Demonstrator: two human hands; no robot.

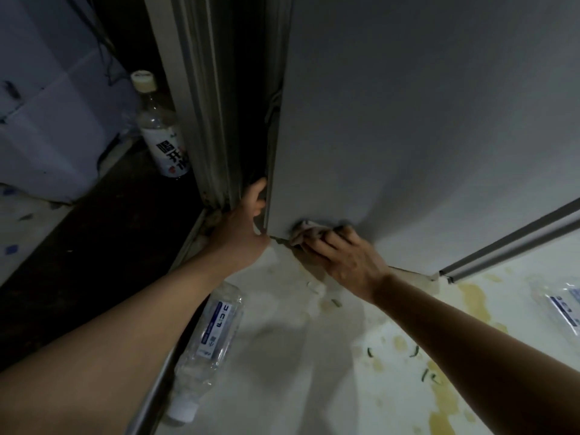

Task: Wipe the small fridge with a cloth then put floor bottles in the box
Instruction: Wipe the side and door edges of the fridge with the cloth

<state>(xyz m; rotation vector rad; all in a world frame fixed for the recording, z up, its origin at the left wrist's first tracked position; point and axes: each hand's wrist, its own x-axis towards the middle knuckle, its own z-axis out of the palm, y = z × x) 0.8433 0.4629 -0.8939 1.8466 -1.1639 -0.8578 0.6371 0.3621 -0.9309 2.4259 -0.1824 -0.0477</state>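
The small white fridge (408,127) fills the upper right. My right hand (348,259) presses a crumpled pale cloth (306,230) against the fridge's lower left corner, near the floor. My left hand (241,227) grips the fridge's left edge just beside it, fingers curled round the edge. A clear plastic bottle (208,343) with a blue and white label lies on the floor under my left forearm. Another bottle (163,133) with a white cap stands upright in the dark gap to the left. A third bottle (561,302) lies at the right edge, partly cut off.
A door frame (204,120) rises to the left of the fridge. White boxes (53,120) sit at the far left. The pale floor (329,372) carries yellow stains and small dark scraps. A dark strip of floor runs along the left.
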